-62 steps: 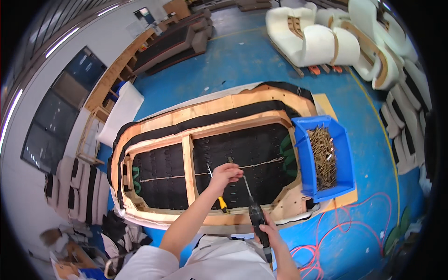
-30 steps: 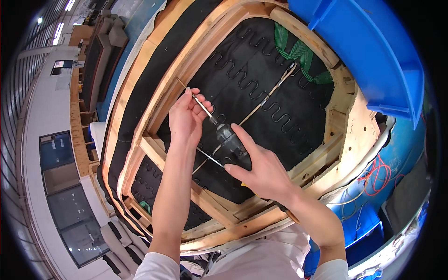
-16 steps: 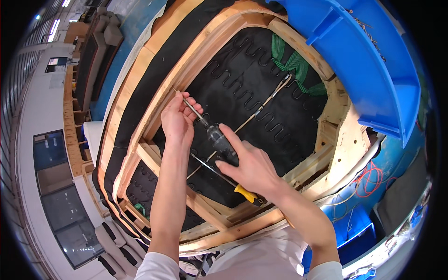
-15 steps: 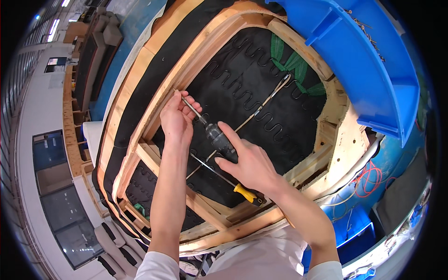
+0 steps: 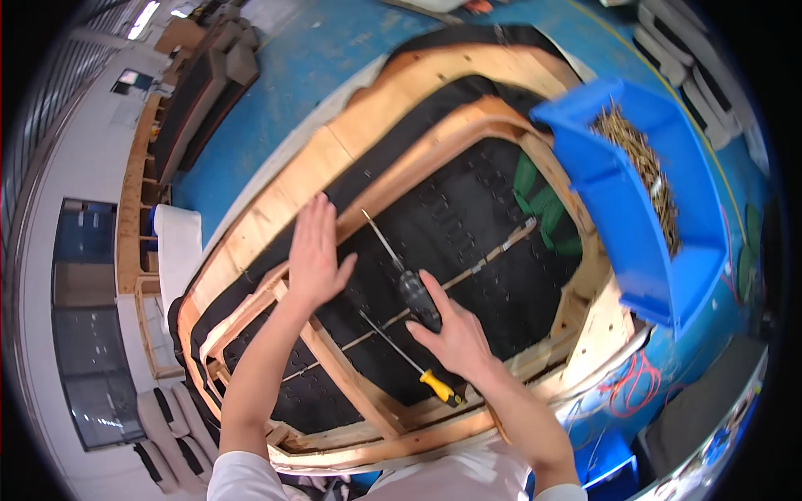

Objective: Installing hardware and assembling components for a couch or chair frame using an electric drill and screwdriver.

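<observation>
Over blue floor (image 5: pixel 301 100), working at a wooden frame (image 5: pixel 355 125) with a blue bin (image 5: pixel 614 196) of brass-coloured fasteners (image 5: pixel 643 167) at its right: no longer pinching the bit (image 5: pixel 383 238), now laying left hand (image 5: pixel 313 267) across the inner rail (image 5: pixel 393 179), fingers pressed together, thumb apart, apparently leaving the bit unguided. Holding black power driver (image 5: pixel 416 294) above black backing (image 5: pixel 501 309) with right hand (image 5: pixel 458 338), thumb and index finger spreading around the body, other fingers hidden; aiming bit far-left, slanting the long axis diagonally, stopping near the rail, contact impossible to tell.

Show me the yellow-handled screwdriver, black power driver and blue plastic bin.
Yellow-handled screwdriver (image 5: pixel 438 387): head view, its handle.
Black power driver (image 5: pixel 415 292): head view, its body.
Blue plastic bin (image 5: pixel 618 225): head view, its side wall.
</observation>
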A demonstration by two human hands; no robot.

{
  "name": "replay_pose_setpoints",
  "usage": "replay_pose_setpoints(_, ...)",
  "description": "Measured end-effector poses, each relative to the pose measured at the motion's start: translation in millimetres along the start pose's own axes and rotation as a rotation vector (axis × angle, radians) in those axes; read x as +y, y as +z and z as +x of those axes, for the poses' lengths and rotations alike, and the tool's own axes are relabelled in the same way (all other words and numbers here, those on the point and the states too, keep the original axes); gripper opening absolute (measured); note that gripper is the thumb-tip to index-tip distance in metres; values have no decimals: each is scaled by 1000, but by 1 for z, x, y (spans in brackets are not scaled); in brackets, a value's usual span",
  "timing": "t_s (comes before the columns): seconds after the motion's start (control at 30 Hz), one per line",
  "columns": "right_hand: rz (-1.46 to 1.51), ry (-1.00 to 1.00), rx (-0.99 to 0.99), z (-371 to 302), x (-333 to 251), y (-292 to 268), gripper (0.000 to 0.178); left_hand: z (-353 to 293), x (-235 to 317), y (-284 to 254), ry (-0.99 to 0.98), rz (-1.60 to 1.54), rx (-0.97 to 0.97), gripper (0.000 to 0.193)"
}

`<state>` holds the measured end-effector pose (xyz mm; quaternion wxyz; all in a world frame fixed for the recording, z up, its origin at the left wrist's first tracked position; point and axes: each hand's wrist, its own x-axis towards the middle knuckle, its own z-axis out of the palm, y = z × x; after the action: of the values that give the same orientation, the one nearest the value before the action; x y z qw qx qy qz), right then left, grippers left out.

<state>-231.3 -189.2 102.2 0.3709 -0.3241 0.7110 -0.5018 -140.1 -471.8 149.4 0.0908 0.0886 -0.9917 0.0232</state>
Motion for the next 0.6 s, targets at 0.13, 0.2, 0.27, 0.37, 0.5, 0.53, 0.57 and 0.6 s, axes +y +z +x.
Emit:
replay_pose_setpoints(0.13, 15, 3, 10, -1, -5, 0, 84, 3, -1, -18, 13, 36, -122, 88)
replay_pose_setpoints(0.2, 15, 7, 19, -1, -5, 0, 84, 14, -14, -34, 106, 168, -197, 84)
replay_pose_setpoints(0.27, -5, -2, 18, 0, -14, 5, 84, 11, -35, -33, 70, 254, -145, 81)
replay_pose_setpoints(0.37, -3, 2, 24, -1, -14, 12, 83, 4, -43, -26, 84, 93, -126, 75)
replay_pose_setpoints(0.5, 11, 20, 35, 2, -5, 15, 83, 5, -46, -18, 123, 166, -84, 74)
replay_pose_setpoints(0.53, 34, 18, 37, 3, -6, 16, 82, 4, -48, -20, 114, 164, -76, 74)
replay_pose_setpoints(0.57, 49, 36, 27, 4, -6, 15, 81, 4, -49, -23, 179, 150, -109, 75)
replay_pose_setpoints(0.6, 65, 54, 18, 4, -7, 15, 81, 2, -51, -23, 245, 135, -143, 75)
